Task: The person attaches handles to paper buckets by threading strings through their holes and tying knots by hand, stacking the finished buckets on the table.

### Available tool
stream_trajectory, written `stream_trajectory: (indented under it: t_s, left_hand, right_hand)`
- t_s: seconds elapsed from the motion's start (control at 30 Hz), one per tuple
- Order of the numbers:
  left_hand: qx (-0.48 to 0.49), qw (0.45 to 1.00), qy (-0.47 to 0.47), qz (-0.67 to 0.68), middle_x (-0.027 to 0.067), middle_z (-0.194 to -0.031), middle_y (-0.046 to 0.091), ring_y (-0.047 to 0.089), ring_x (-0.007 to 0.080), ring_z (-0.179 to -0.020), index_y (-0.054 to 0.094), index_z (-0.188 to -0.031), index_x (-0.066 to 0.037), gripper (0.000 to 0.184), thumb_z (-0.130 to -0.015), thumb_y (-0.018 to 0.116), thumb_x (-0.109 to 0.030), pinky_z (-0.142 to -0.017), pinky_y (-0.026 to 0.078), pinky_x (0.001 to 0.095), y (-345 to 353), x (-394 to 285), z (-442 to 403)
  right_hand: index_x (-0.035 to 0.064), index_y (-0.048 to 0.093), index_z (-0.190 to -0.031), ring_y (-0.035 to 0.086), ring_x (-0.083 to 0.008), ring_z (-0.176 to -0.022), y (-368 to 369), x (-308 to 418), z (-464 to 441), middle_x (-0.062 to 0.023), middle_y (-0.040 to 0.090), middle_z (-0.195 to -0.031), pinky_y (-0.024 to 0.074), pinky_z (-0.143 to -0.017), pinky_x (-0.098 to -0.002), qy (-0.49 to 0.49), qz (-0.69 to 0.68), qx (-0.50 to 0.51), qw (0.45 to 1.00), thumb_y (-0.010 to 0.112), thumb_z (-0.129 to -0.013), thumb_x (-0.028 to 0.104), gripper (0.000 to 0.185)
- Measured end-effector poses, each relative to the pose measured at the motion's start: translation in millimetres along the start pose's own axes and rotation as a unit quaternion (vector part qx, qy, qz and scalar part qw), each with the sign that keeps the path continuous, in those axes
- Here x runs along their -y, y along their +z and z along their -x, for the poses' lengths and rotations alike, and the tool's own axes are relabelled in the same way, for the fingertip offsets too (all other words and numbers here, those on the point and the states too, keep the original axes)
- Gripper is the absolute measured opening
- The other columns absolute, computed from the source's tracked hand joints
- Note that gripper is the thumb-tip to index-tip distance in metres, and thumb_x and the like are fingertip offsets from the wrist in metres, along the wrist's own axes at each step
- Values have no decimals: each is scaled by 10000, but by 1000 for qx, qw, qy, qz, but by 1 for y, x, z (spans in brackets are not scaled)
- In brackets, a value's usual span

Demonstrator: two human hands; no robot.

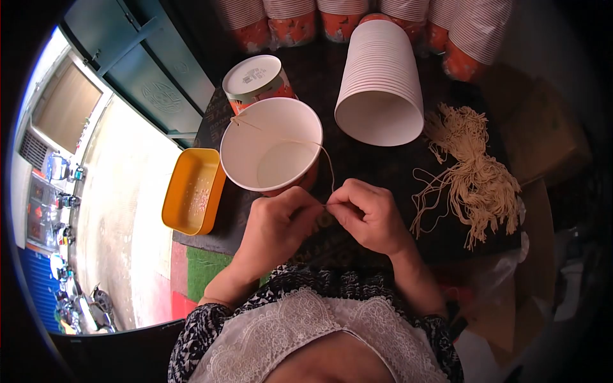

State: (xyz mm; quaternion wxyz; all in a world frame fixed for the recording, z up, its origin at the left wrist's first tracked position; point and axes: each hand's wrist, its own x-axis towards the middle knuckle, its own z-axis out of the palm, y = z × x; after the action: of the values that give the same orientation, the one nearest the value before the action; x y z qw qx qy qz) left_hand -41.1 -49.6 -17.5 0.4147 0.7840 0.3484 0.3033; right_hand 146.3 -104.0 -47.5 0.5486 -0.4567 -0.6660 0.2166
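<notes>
A white paper bucket [271,145] stands open, its mouth tilted toward me. A thin cord [331,167] crosses its mouth and hangs over its right rim down to my fingers. My left hand [284,220] and my right hand [365,214] meet just in front of the bucket, each pinching the cord's end. The fingertips nearly touch, and the detail between them is too small to tell. To the right of a lying stack of nested white buckets [381,83] is a loose bundle of beige cords [476,175].
A yellow tray [194,191] with small pale bits sits left of the bucket. Behind it stands an upside-down printed bucket [255,80]. Wrapped bucket stacks [290,22] line the table's back. A cardboard box [543,127] is at the right, a green door [150,70] at upper left.
</notes>
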Motion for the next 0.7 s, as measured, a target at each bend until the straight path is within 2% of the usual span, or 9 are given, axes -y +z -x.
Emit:
stream_trajectory:
  t_s: [0.1, 0.13, 0.23, 0.27, 0.4, 0.7]
  left_hand:
    - [-37, 999, 25, 18, 82, -659, 657, 643, 110, -613, 673, -892, 9, 47, -846, 685, 8, -586, 505, 275, -5, 8, 2]
    - [-44, 998, -4, 36, 61, -646, 637, 595, 72, -599, 668, -882, 16, 13, -873, 670, 8, -568, 479, 249, -8, 6, 4]
    - [-75, 992, -54, 90, 26, -639, 619, 563, 47, -593, 663, -877, 27, 38, -902, 656, 0, -549, 446, 224, -14, -7, 8]
    - [-82, 993, -29, 77, -3, -642, 610, 545, 34, -594, 656, -871, 35, 79, -929, 645, -18, -541, 428, 210, -17, -4, 9]
    - [-103, 989, -32, 101, 0, -649, 618, 549, 36, -595, 659, -874, 36, 95, -937, 649, -34, -545, 431, 206, -21, -3, 10]
    - [-107, 988, -31, 109, -2, -651, 622, 556, 35, -601, 668, -885, 34, 96, -940, 649, -42, -551, 431, 197, -26, 5, 10]
  right_hand:
    - [15, 586, -842, 604, -165, -576, 3, -1, -4, -81, 571, -691, 458, -518, -300, 17, 9, -40, 999, 675, -839, -44, 107]
    - [20, 580, -831, 593, -156, -565, 6, -3, -5, -77, 562, -678, 453, -512, -299, 21, 22, -59, 998, 675, -837, -44, 114]
    - [37, 552, -789, 555, -155, -515, 18, -10, -9, -64, 536, -635, 441, -487, -303, 18, 55, -115, 992, 689, -822, -37, 159]
    - [40, 548, -782, 555, -162, -509, 21, -11, -10, -64, 536, -635, 441, -484, -305, 18, 61, -123, 990, 688, -816, -42, 166]
    - [47, 533, -767, 564, -203, -499, 29, -19, -14, -67, 540, -632, 445, -477, -320, -17, 92, -148, 985, 680, -783, -65, 186]
    - [53, 518, -756, 590, -258, -524, 36, -30, -17, -85, 554, -644, 461, -483, -347, -15, 122, -147, 981, 665, -758, -75, 195]
